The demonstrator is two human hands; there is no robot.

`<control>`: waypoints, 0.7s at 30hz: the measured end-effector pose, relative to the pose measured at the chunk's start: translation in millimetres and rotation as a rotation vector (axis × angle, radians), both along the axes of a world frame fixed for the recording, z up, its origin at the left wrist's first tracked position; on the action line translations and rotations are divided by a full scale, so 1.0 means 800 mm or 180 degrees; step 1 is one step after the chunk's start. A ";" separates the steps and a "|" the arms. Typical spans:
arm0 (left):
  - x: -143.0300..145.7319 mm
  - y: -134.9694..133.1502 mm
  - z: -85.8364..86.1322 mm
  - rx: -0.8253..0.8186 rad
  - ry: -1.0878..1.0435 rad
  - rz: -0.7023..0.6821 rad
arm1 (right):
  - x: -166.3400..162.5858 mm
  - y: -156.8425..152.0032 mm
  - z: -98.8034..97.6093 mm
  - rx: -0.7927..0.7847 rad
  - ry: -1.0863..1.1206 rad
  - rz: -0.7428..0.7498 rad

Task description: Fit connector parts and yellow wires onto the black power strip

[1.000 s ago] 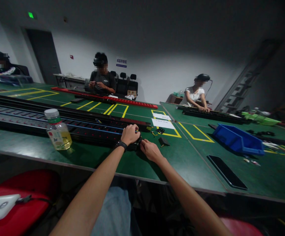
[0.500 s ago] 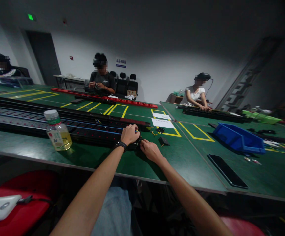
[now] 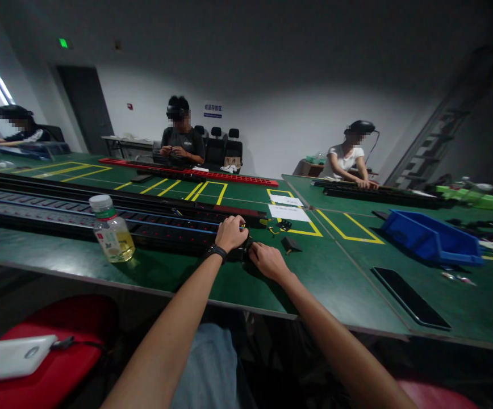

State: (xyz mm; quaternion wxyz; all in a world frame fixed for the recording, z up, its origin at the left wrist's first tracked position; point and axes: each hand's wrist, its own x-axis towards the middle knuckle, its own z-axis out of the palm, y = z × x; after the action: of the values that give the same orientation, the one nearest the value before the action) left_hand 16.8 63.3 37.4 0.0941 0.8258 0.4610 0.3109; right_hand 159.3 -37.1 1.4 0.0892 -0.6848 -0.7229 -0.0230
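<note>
A long black rail (image 3: 178, 236), with a blue strip along it and red dots, lies across the green table and ends at my hands. My left hand (image 3: 232, 233) is closed over its right end, fingers curled down, with a bit of yellow wire showing by the thumb. Just right of it, my right hand (image 3: 267, 260) pinches a small black part at the rail's tip; the fingers mostly hide this part. A black wedge-shaped end piece (image 3: 291, 245) lies to the right. Behind my hands sits a small black piece (image 3: 284, 225) beside yellow wires.
A drink bottle (image 3: 114, 233) stands in front of the rail at left. To the right are a blue bin (image 3: 434, 238) and a phone (image 3: 410, 298). White paper sheets (image 3: 289, 212) lie beyond my hands. Co-workers (image 3: 182, 136) sit across the table, near a red rail (image 3: 238, 177).
The view has shifted slightly, so everything appears a little further right. Both hands stay at the rail's end with almost the same grip.
</note>
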 end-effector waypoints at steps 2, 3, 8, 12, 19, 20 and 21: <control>0.000 0.001 -0.001 0.0012 -0.0022 -0.0012 | 0.000 -0.001 0.001 -0.0001 -0.0038 -0.0064; 0.000 0.001 -0.002 0.0013 -0.0036 -0.0019 | 0.000 -0.002 0.002 0.0003 -0.0057 -0.0090; 0.000 0.003 -0.003 0.0009 -0.0080 -0.0032 | 0.001 -0.004 0.004 0.0081 -0.0161 -0.0100; 0.000 0.002 -0.002 -0.0016 -0.0097 -0.0033 | 0.001 -0.005 0.004 0.0081 -0.0213 -0.0033; 0.000 0.002 -0.001 -0.0011 -0.0109 -0.0039 | 0.003 -0.006 0.002 0.0136 -0.0223 0.0065; 0.000 0.002 -0.001 -0.0007 -0.0105 -0.0038 | 0.004 -0.006 0.002 0.0143 -0.0229 0.0079; 0.001 0.003 -0.001 -0.0002 -0.0100 -0.0038 | 0.004 -0.005 0.002 0.0146 -0.0237 0.0090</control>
State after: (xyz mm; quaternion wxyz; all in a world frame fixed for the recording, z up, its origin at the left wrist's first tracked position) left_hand 17.2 65.3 36.4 0.1034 0.8236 0.4545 0.3232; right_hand 162.2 -41.3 2.9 0.0783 -0.6709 -0.7346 -0.0638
